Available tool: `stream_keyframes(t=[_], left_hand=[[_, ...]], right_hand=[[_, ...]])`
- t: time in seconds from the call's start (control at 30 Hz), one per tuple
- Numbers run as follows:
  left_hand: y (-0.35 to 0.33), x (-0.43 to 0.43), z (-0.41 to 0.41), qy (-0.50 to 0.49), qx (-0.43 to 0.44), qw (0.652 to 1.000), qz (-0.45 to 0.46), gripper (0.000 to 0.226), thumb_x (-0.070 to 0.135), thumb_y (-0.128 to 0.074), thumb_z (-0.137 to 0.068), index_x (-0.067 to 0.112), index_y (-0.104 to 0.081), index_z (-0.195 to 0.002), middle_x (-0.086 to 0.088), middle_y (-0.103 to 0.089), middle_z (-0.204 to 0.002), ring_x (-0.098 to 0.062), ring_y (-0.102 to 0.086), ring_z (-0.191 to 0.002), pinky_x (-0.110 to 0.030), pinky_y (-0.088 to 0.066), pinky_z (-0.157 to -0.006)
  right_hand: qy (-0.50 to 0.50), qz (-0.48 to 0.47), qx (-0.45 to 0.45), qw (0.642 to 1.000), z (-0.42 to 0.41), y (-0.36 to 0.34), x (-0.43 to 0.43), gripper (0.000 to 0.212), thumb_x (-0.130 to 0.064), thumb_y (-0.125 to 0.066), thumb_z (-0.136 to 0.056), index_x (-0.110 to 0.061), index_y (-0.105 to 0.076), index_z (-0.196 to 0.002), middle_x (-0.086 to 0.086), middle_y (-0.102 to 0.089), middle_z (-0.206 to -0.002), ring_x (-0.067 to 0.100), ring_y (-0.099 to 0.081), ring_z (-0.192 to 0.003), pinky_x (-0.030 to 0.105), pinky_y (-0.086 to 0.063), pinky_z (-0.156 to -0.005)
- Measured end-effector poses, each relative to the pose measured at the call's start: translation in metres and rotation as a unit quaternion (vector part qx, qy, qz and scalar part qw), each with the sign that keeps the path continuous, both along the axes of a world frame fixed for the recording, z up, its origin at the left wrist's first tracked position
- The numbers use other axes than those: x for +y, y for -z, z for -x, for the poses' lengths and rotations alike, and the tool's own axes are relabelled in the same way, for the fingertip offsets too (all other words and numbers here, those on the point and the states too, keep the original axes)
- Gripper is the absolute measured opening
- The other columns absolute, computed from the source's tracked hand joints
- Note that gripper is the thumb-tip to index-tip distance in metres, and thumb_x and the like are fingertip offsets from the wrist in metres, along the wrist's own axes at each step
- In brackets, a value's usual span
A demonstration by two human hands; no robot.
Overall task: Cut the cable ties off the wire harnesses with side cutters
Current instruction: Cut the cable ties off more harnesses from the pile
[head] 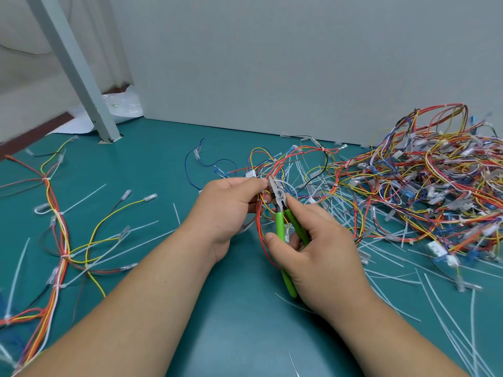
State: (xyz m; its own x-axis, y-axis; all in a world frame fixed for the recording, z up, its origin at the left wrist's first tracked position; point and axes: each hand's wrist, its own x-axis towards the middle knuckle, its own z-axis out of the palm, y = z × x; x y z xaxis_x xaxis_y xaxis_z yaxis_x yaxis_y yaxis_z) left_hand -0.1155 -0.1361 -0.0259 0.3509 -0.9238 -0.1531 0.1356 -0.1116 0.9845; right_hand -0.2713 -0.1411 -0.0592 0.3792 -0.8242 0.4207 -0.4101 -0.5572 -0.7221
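Observation:
My left hand [227, 206] pinches a bundle of red, yellow and black wires, a wire harness [275, 164], just above the table. My right hand [315, 248] grips green-handled side cutters [283, 219], whose metal jaws point up at the spot by my left fingertips. A white cable tie [285, 183] loops beside the jaws. Red wires of the harness hang down between both hands.
A big tangled heap of harnesses [424, 180] fills the right side. Cut white tie strips [435, 292] litter the teal table [239, 322]. More harnesses [60, 240] lie at the left. A grey post [79, 74] and a grey wall [272, 63] stand behind.

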Motion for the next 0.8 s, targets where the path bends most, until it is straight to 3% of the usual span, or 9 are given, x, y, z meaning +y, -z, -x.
stream_keyframes(t=[0.1, 0.37, 0.57, 0.8], left_hand=[[0.0000, 0.0007, -0.0001, 0.008, -0.006, 1.000, -0.001, 0.026, 0.029, -0.067, -0.092, 0.026, -0.079, -0.069, 0.004, -0.072, -0.073, -0.007, -0.058, -0.058, -0.027, -0.031, -0.058], [-0.0002, 0.0010, -0.0006, 0.010, 0.009, 1.000, 0.021, 0.029, 0.023, -0.067, -0.094, 0.023, -0.080, -0.068, 0.003, -0.073, -0.071, -0.003, -0.060, -0.055, -0.011, -0.039, -0.045], [-0.0002, 0.0009, -0.0004, 0.011, 0.005, 1.000, 0.022, 0.028, 0.023, -0.067, -0.093, 0.023, -0.080, -0.068, 0.003, -0.072, -0.070, -0.003, -0.060, -0.054, -0.009, -0.038, -0.044], [-0.0008, 0.0008, -0.0001, 0.007, 0.014, 1.000, 0.021, 0.028, 0.021, -0.067, -0.093, 0.021, -0.080, -0.068, 0.003, -0.072, -0.070, -0.003, -0.059, -0.053, -0.009, -0.038, -0.045]], right_hand=[[0.005, 0.013, 0.022, 1.000, 0.0004, 0.0000, -0.0005, 0.056, -0.035, -0.075, -0.079, -0.028, -0.065, -0.134, -0.012, -0.050, -0.081, 0.011, -0.056, -0.075, 0.011, -0.037, -0.067], [0.000, 0.028, 0.024, 0.999, 0.0007, -0.0023, -0.0006, 0.037, -0.035, -0.072, -0.080, -0.030, -0.069, -0.116, -0.011, -0.047, -0.075, 0.010, -0.053, -0.074, 0.011, -0.036, -0.064], [0.006, 0.029, 0.038, 0.999, 0.0022, 0.0005, -0.0025, 0.041, -0.022, -0.076, -0.084, -0.022, -0.068, -0.124, -0.012, -0.046, -0.076, 0.007, -0.051, -0.073, 0.011, -0.034, -0.064], [0.012, 0.021, 0.018, 1.000, 0.0003, -0.0001, -0.0021, 0.051, -0.030, -0.067, -0.080, -0.024, -0.067, -0.130, -0.017, -0.047, -0.078, 0.007, -0.052, -0.070, 0.010, -0.036, -0.064]])
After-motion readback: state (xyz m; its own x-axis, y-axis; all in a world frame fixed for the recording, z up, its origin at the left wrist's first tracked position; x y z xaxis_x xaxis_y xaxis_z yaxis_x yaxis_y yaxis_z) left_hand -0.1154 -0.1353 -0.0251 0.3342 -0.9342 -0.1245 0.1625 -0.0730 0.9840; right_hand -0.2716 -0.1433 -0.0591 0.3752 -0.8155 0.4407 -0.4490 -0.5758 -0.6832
